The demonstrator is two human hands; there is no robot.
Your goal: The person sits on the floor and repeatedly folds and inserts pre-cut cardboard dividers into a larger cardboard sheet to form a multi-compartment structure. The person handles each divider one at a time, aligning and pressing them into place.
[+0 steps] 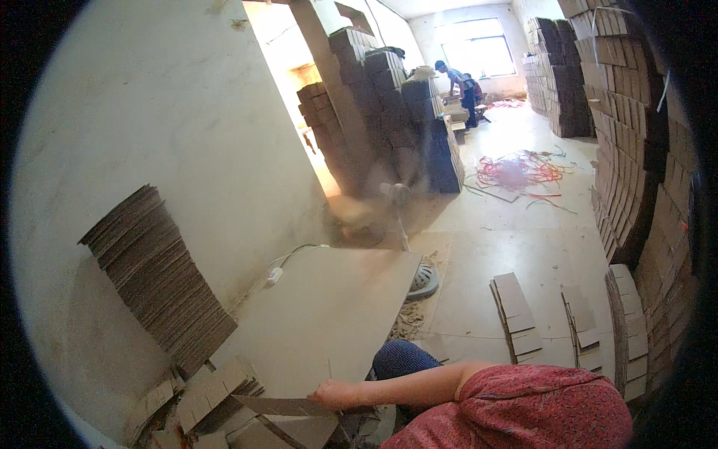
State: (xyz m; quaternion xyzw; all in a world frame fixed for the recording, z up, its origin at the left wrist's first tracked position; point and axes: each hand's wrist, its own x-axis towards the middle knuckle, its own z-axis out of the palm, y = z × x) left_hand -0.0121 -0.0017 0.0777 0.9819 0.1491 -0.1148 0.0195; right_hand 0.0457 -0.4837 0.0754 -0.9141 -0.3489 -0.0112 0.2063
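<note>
Reaching across from the lower right, my one visible hand [334, 393] lies on the near edge of the big flat cardboard sheet [329, 314], fingers spread on the board where it meets the folded cardboard pieces [288, 419] below it. Which hand this is I cannot tell for sure; the forearm comes in from the right over a red patterned sleeve [538, 415], and the other hand is out of view, so whether the two are apart or together is not shown. I judge the sheet's long axis to run away from me, up and to the right, toward the floor fan [419, 277] standing at its far corner. The sheet therefore lies ahead and slightly left of the hand, which touches only its nearest edge. Left of it, a leaning stack of cardboard [157, 273] rests against the wall [149, 112]. Far down the room another person [458, 86] works among tall cardboard piles [381, 97].
</note>
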